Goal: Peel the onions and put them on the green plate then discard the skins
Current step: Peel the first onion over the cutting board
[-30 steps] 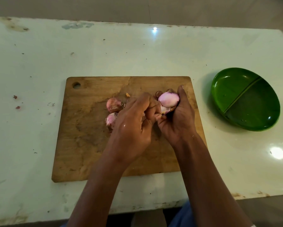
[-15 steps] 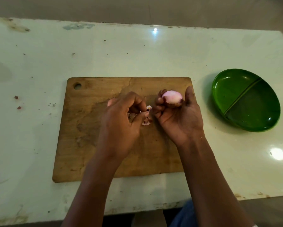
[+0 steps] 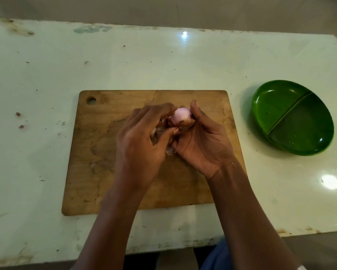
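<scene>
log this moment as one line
phase: peeling | right hand: holds onion over cutting board | left hand: pinches skin | green plate: right of board

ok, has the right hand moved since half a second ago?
Yes, leftward. The right hand, holding the onion, was by the cutting board's right edge; now it sits nearer the board's middle, meeting the left hand.

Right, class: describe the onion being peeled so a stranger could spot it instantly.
On the pale table lies a wooden cutting board, and two hands meet above it. The right hand holds the onion: the only smooth pink bulb in sight, brown skin clinging below.
</scene>
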A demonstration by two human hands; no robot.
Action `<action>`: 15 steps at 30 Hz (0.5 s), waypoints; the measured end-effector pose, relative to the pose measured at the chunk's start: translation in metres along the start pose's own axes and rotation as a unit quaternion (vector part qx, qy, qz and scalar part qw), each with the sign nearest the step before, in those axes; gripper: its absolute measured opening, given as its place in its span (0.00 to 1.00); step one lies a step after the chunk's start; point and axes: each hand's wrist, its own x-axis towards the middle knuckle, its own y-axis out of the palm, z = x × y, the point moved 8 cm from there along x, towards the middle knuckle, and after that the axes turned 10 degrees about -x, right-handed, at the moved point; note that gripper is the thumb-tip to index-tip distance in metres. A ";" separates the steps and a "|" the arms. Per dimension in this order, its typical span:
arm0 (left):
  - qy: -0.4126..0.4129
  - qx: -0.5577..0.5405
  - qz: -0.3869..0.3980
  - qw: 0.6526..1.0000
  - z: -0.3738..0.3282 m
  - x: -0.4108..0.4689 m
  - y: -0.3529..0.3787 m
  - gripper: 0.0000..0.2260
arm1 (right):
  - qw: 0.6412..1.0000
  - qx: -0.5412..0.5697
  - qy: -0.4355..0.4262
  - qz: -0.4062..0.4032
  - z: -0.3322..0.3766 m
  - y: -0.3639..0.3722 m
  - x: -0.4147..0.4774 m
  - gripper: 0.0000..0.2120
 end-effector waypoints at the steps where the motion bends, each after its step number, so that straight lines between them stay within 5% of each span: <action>1: 0.013 0.009 -0.007 1.000 -0.002 -0.001 -0.001 0.14 | 1.000 0.004 0.001 0.004 -0.001 0.000 0.001 0.23; 15: 0.047 0.047 -0.024 0.998 -0.003 -0.004 -0.001 0.07 | 0.999 -0.035 -0.015 -0.027 0.001 -0.010 0.003 0.18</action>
